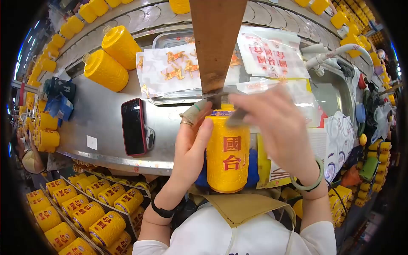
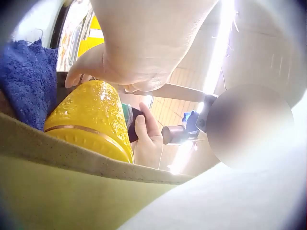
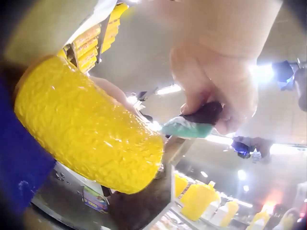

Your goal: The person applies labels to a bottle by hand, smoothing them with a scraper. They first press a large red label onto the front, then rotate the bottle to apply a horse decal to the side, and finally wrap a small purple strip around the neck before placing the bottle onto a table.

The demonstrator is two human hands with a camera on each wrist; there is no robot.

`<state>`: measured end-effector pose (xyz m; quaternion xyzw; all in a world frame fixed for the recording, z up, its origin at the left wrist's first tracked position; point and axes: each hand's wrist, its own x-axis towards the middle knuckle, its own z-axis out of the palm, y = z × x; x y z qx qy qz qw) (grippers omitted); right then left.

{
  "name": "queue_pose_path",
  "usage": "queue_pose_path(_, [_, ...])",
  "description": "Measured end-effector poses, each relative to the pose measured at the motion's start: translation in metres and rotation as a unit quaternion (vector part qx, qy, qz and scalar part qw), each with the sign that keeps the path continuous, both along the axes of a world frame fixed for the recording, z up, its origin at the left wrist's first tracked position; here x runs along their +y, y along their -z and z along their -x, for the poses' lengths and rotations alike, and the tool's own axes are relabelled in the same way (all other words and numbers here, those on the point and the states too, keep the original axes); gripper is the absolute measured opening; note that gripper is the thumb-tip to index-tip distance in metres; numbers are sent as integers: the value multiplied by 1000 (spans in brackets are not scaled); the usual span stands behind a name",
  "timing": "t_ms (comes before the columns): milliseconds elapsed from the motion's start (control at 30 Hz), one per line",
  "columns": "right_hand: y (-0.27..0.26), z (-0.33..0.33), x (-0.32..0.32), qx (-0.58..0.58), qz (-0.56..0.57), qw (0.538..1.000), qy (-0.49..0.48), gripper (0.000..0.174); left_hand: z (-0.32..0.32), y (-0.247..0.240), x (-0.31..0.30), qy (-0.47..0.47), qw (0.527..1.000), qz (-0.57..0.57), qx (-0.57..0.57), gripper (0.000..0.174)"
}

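A yellow textured bottle [image 1: 227, 157] with red characters lies on the lap in the head view, its neck end toward a wooden post [image 1: 214, 46]. The left hand [image 1: 191, 138] is at the bottle's neck end, thumb along its side, with wrapped fingertips. Over the neck's right side, the right hand [image 1: 276, 127] is blurred. In the right wrist view the right hand [image 3: 216, 86] pinches a dark and green tool [image 3: 192, 125] beside the bottle [image 3: 91, 129]. The left wrist view shows the bottle [image 2: 91, 120] between the hands, partly hidden by the left arm.
A phone [image 1: 133, 127] lies on the metal table [image 1: 102, 148], with two yellow bottles [image 1: 106, 70] behind it. Sheets with gold figures [image 1: 170, 70] and red-character stickers [image 1: 272, 55] lie at the back. Racks of yellow bottles [image 1: 93, 212] stand lower left; a blue cloth [image 2: 29, 79] lies under the bottle.
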<state>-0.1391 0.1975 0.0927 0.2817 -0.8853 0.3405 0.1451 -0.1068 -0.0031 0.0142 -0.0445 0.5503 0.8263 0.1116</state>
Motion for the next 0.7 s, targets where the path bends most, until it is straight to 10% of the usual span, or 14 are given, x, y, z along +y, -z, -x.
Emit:
queue_pose_path(200, [10,-13,-2,-13,27,995,-100,35,-7,-1,-12,-29,994,104,-4,47])
queue_pose_path(467, [14,-23,22,19,152,983,105,31,-18,50,-41,-246,871,372,206,54])
queue_pose_path(700, [31,-48,22,-60,196,975,84,30,-54,47,-23,-86,848,491,183,48])
